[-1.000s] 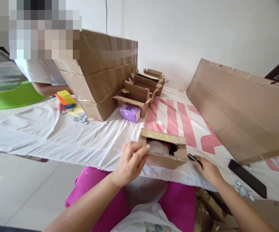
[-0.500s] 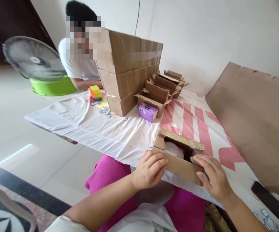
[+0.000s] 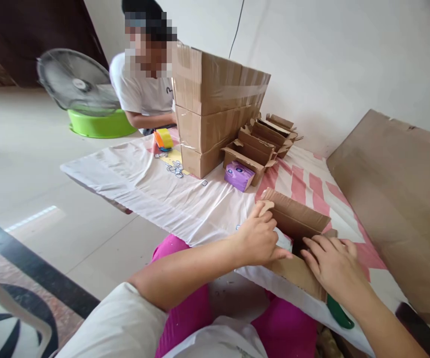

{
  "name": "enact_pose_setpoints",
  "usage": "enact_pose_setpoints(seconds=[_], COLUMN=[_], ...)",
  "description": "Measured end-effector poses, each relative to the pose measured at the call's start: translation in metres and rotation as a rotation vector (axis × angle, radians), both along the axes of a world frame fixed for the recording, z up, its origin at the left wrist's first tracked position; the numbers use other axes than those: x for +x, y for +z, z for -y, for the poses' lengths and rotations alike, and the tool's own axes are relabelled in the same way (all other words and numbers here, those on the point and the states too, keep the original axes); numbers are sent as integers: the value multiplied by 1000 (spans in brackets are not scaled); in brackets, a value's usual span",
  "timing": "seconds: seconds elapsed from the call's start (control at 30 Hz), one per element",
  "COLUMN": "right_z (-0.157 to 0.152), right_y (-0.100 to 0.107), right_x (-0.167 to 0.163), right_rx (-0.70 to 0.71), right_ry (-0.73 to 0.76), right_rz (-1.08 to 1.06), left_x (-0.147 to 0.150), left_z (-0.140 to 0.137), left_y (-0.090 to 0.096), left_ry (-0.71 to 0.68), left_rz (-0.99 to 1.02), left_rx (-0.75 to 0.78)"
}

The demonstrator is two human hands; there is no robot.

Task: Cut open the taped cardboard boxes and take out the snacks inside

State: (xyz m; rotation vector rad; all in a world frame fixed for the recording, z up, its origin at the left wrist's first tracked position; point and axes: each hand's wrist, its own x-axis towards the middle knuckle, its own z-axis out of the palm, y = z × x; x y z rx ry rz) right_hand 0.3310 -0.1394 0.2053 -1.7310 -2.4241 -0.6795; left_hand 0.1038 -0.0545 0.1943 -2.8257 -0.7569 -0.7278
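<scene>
Through my head view, the open cardboard box (image 3: 300,278) sits at the near edge of the desk (image 3: 125,174), presumably for easy reach. My left hand (image 3: 257,236), thumb spread and unclenched, touches its left flap, seemingly pressing it aside; my right hand (image 3: 336,266) curves over the right end, perhaps steadying it. I cannot tell whether it grips the green handle (image 3: 338,314) beneath. Printed cloth covers the desk; beyond stand stacked boxes (image 3: 233,94), a seated co-worker (image 3: 145,97) and a fan (image 3: 78,84).

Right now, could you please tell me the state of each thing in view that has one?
Near cardboard box, open, far flap raised
Green handle, partly hidden
Row of boxes, open
Stacked cartons, taped along the side
Purple pack, no opening visible
Fan, whether running is unclear
Cardboard panel, standing on edge
</scene>
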Motion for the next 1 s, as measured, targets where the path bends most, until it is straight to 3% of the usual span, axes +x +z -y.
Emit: enact_pose_setpoints(seconds=[0.07, 0.13, 0.2, 0.33, 0.5, 0.63, 0.7, 0.8, 0.87, 0.93, 1.0], right_z=[0, -1, -2, -3, -4, -6, -6, -7, -12, -23, -37], right_y=[3, 8, 14, 18, 2, -14, -14, -6, -2, -2, -8], right_x=[3, 7, 11, 24, 53, 74, 74, 55, 36, 19, 7], right_rx=[17, -54, -107, -78, -153, -287, -226, -7, 21, -103, -334], right_ry=[-36, -31, -27, -73, -198, -155, -146, -73, 22, 51, 14], right_rz=[-12, -59, -92, -24, 60, 18, 23, -42, -170, -279, -337], left_x=[-10, -22, -34, -49, -55, -50, -47, -44, -43, -43, -43], left_z=[0, 0, -2, -13, -31, -33, -30, -28, -28, -29, -31], left_y=[3, 4, 1, -14, -41, -65, -76, -89, -95, -100, -105], left_ry=[127, 254, 295, 194, -81, -82, -63, -75, -111, -137, -142], left_rz=[65, 89, 78, 103, 191, 342, 442, 537, 586, 633, 669], left_rx=[15, -8, -86, -324, -592, -666, -680, -708, -719, -736, -758])
